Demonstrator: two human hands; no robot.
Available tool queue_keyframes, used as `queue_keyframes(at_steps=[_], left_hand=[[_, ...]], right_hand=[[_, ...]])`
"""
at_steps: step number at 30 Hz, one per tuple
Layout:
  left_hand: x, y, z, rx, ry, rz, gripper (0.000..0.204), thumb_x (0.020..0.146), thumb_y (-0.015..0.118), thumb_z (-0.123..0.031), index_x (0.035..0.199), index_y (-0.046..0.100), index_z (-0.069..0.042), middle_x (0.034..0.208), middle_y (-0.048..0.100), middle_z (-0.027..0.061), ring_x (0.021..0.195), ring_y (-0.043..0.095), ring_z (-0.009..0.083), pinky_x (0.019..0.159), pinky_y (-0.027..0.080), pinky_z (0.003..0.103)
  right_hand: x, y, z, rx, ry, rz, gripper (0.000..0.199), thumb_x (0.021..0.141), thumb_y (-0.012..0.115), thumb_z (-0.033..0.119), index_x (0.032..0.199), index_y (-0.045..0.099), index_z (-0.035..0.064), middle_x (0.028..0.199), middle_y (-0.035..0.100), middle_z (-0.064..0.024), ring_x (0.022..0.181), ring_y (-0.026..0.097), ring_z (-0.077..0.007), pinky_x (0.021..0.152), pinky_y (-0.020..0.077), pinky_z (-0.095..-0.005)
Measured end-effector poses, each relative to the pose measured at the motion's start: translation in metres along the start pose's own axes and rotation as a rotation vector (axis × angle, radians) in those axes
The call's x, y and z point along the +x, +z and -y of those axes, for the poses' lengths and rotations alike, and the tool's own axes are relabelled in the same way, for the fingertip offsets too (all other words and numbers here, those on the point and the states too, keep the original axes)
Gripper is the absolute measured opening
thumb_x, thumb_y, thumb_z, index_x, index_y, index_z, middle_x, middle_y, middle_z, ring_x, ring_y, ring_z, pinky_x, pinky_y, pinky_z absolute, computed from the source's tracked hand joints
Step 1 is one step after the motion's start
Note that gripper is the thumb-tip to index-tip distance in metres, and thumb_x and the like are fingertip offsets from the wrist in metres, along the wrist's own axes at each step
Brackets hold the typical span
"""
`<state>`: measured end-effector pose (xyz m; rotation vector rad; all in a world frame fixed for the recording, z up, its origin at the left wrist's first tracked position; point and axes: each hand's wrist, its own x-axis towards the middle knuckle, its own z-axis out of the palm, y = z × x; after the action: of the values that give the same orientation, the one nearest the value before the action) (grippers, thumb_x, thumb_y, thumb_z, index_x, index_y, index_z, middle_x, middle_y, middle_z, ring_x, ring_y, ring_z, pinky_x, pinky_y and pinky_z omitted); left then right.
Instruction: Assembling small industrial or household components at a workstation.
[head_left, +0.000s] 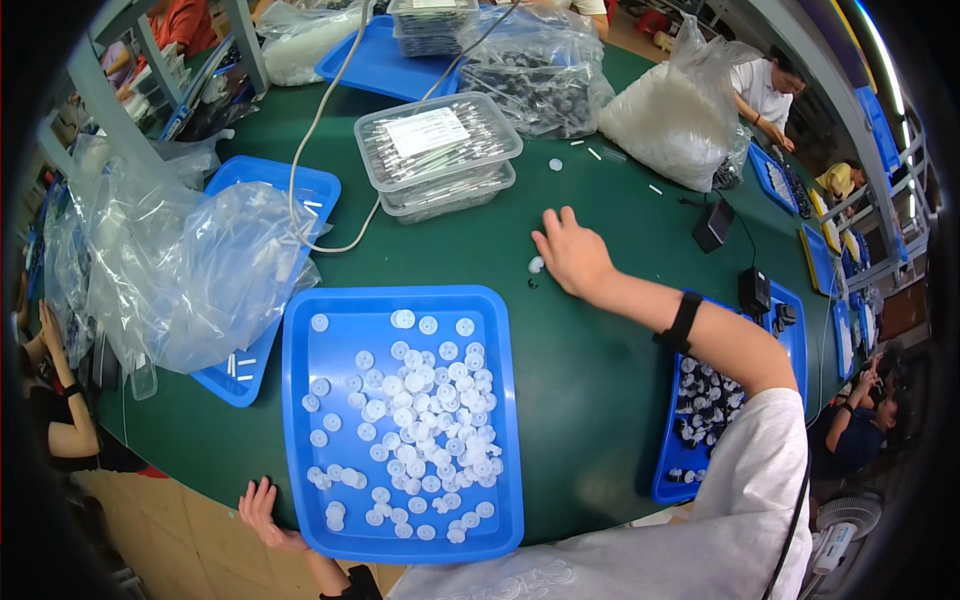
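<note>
A blue tray [503, 400] stands in front of me, holding many small translucent white plastic wheels [415, 385], heaped toward its right side. At the tray's near left corner is my left hand [268, 515], fingers stretched out and nothing held. My right hand [575, 252] reaches over the green tabletop beyond the tray, palm down, its fingers bent but apart. Beside its thumb lie a small white piece [536, 265] and a tiny black piece [532, 283]. I see nothing gripped in that hand.
Stacked clear boxes of thin rods [430, 150] stand behind the tray. Plastic bags over another blue tray [225, 395] are at left. To the right, under my arm, a blue tray [665, 465] holds black-and-white parts. A cable [297, 165] crosses the table; black adapters [714, 226] lie right. Other people work around.
</note>
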<state>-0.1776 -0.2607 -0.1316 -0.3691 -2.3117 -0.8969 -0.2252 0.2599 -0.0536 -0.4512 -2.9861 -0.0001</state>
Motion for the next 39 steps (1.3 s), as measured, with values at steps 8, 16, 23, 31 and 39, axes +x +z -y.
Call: queue_keyframes(at_steps=[8,16,23,31,39], left_hand=[[0.004,0.002,-0.005,-0.009,-0.008,-0.006,0.054,0.092,0.02,-0.03,0.089,0.063,0.002,0.098,0.066,0.0152,0.104,0.054,0.0332,0.102,0.026,0.049],[0.008,0.007,-0.009,-0.016,0.002,-0.014,0.053,0.091,0.02,-0.028,0.087,0.063,0.002,0.096,0.066,0.0151,0.102,0.055,0.033,0.102,0.027,0.049],[0.004,0.001,-0.005,0.006,-0.005,-0.027,0.053,0.091,0.02,-0.028,0.087,0.063,0.003,0.095,0.066,0.0152,0.102,0.055,0.0328,0.101,0.027,0.05],[0.005,0.005,-0.007,-0.026,-0.012,-0.03,0.053,0.091,0.021,-0.029,0.086,0.063,0.003,0.095,0.066,0.0151,0.101,0.056,0.0327,0.102,0.027,0.05],[0.006,0.006,-0.007,-0.038,-0.026,-0.033,0.053,0.09,0.022,-0.03,0.085,0.063,0.003,0.094,0.066,0.0159,0.101,0.055,0.0329,0.102,0.026,0.05]], right_hand=[[0.007,0.013,-0.001,-0.021,0.003,-0.1,0.018,0.09,0.046,0.017,0.094,0.041,0.0001,0.086,0.051,-0.0199,0.064,0.061,-0.0354,0.056,0.053,-0.0412],[0.015,-0.024,-0.003,0.237,0.035,0.032,0.015,0.087,0.044,0.009,0.085,0.043,-0.0064,0.088,0.062,-0.0244,0.075,0.063,-0.0387,0.065,0.0511,-0.0444],[-0.009,-0.087,0.056,0.793,-0.159,0.431,0.038,0.091,0.048,0.037,0.1,0.052,-0.0001,0.075,0.061,-0.0113,0.058,0.057,-0.022,0.056,0.0467,-0.0328],[0.023,-0.032,-0.025,0.519,-0.168,0.541,0.05,0.077,0.067,0.035,0.105,0.048,-0.0011,0.087,0.048,-0.0103,0.075,0.053,-0.0189,0.068,0.0465,-0.0308],[0.0,-0.042,-0.004,0.562,-0.343,0.539,0.017,0.077,0.064,0.011,0.085,0.053,-0.0008,0.082,0.051,-0.01,0.069,0.054,-0.0186,0.065,0.0465,-0.0313]])
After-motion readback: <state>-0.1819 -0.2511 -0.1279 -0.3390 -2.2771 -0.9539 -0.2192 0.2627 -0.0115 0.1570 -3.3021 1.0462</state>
